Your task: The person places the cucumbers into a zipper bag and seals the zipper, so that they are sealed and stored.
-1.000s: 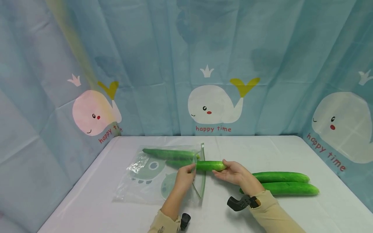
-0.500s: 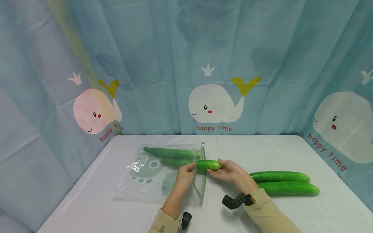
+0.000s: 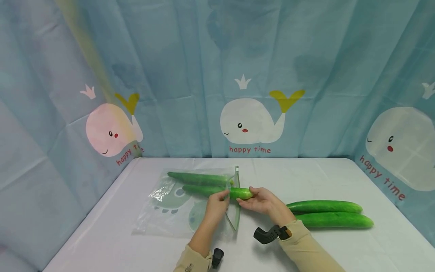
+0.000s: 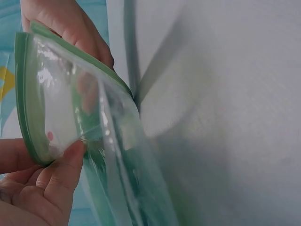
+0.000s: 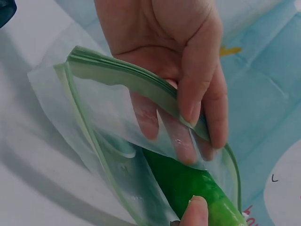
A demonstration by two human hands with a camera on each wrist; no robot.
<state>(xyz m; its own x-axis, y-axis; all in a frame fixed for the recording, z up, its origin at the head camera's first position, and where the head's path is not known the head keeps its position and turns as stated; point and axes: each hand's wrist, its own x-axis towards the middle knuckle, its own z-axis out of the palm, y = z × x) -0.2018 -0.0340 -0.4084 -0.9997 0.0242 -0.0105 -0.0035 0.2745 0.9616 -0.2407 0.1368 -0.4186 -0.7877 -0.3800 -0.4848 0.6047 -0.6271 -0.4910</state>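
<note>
A clear zip bag (image 3: 153, 215) with green edging lies on the table, its mouth facing right. My left hand (image 3: 215, 209) pinches the upper side of the bag's mouth; in the left wrist view, thumb and fingers (image 4: 61, 176) grip the green-edged film. My right hand (image 3: 265, 202) holds the right end of a cucumber (image 3: 240, 193) whose left part is inside the bag. In the right wrist view, that cucumber (image 5: 188, 188) passes through the bag's mouth. Behind it, another cucumber (image 3: 198, 178) lies inside the bag.
Two more cucumbers (image 3: 327, 206) (image 3: 336, 220) lie side by side on the white table (image 3: 289, 170) at the right, partly behind my right forearm. A blue curtain (image 3: 176, 113) with whale prints surrounds the table's back and sides.
My right hand has moved left with the cucumber, and more of the cucumber is inside the bag. My left hand has stayed at the bag's mouth.
</note>
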